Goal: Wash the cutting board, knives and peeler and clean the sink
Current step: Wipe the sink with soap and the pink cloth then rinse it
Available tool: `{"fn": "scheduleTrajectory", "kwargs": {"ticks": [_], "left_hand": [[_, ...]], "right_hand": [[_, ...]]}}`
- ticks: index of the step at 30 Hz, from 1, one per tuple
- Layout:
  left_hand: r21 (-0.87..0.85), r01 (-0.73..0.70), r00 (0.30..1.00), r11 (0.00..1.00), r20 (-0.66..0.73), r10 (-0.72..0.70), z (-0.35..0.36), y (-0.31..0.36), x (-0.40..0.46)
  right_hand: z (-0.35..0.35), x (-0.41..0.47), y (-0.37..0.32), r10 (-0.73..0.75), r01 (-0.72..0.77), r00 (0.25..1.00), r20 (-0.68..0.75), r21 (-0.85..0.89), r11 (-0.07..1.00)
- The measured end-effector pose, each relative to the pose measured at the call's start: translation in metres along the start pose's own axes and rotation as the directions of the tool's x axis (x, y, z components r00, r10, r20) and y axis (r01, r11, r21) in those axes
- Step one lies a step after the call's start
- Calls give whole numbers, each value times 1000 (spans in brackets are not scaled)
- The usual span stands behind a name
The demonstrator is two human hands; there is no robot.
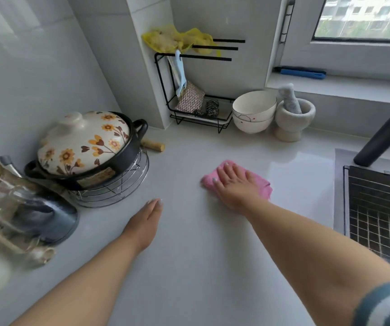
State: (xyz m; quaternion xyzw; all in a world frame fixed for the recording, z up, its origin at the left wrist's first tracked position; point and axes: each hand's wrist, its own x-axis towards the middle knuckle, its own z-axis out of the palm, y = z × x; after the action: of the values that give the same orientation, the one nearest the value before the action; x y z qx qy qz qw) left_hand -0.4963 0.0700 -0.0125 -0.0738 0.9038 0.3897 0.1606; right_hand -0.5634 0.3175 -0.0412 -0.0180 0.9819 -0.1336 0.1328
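My right hand (234,184) lies flat with straight fingers on a pink cloth (263,187), pressing it onto the pale countertop (189,255). To its left my left hand (145,222) rests on the counter with straight fingers and holds nothing. The sink (377,215) is at the right edge with a dark wire grid inside it, and the black faucet (384,135) slants above it. A light blue peeler (181,71) hangs on the black wire rack (198,114) at the back. No cutting board or knife can be seen.
A flowered clay pot (85,147) sits on a wire trivet at the left, with a glass pitcher (12,208) in front of it. White stacked bowls (254,111) and a stone mortar with pestle (294,116) stand at the back. Yellow gloves (177,40) hang over the rack.
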Motion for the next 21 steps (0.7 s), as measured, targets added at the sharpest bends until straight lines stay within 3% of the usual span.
{"fn": "scheduleTrajectory", "kwargs": {"ticks": [3,5,8,10,12,13,15,18,21], "left_hand": [[60,9,999,998,47,-12,-4,7,4],[133,6,998,991,60,-14,-3,7,4],[168,-21,998,986,67,10,1,4,1],[147,-31,997,989,74,21,3,4,-1],[136,-21,996,990,90,9,3,3,0],[118,-14,995,993,100,3,2,1,1],[45,22,994,999,106,-27,-1,0,1],[-126,81,995,989,75,-72,-5,-8,4],[-223,130,989,966,97,-110,-9,-9,1]], "right_hand": [[33,-39,-64,-234,240,970,70,-97,966],[52,-80,-87,-426,435,900,96,-116,893],[64,-134,-65,-623,638,768,151,-84,766],[58,-147,-22,-636,649,759,139,-89,756],[44,-143,26,-500,498,866,35,-173,850],[34,-137,49,-376,359,926,-42,-214,908],[15,-121,82,-66,56,996,-55,-169,984],[3,-97,74,224,-225,974,-37,-17,974],[7,-70,25,262,-262,965,1,41,964]]}}
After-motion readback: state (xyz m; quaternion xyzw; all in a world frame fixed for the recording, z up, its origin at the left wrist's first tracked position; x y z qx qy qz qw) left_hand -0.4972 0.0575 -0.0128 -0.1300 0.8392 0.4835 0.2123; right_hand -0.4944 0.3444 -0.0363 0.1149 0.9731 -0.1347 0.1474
